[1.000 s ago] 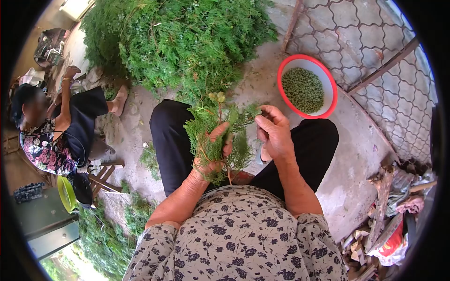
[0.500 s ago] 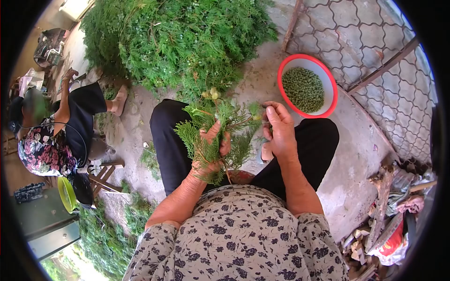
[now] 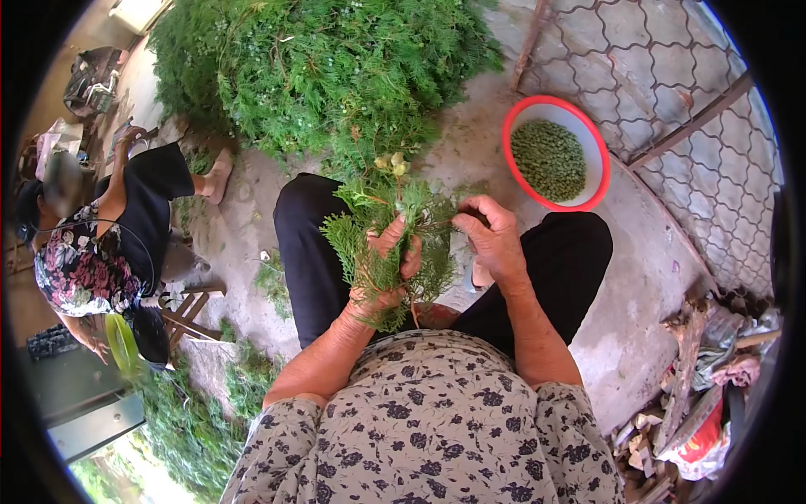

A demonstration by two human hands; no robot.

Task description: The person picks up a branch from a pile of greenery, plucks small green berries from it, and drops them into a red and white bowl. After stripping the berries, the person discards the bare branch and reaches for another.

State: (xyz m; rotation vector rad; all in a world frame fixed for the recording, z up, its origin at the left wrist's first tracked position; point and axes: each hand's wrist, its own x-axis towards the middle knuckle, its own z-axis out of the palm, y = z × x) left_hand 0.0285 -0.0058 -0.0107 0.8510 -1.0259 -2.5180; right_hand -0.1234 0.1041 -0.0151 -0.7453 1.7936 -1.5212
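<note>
My left hand is wrapped round a leafy cypress branch, whose flat green sprays fan out on both sides. A few pale round cones show at the branch's top. On the right, my right hand is closed in a pinch, thumb and forefinger on the tip of a side twig of the same branch. Whether a cone sits between those fingertips is too small to tell. Beyond my right knee stands a white basin with a red rim, partly filled with small green cones.
A large heap of cut cypress lies ahead of my knees. Another person sits at the left near a wooden stool and a yellow-green basin. Wire mesh leans at right, above firewood and bags.
My right hand has come left and its fingertips now meet the branch. The other person's lower arm has appeared, reaching down beside the yellow-green basin, which looks tilted.
</note>
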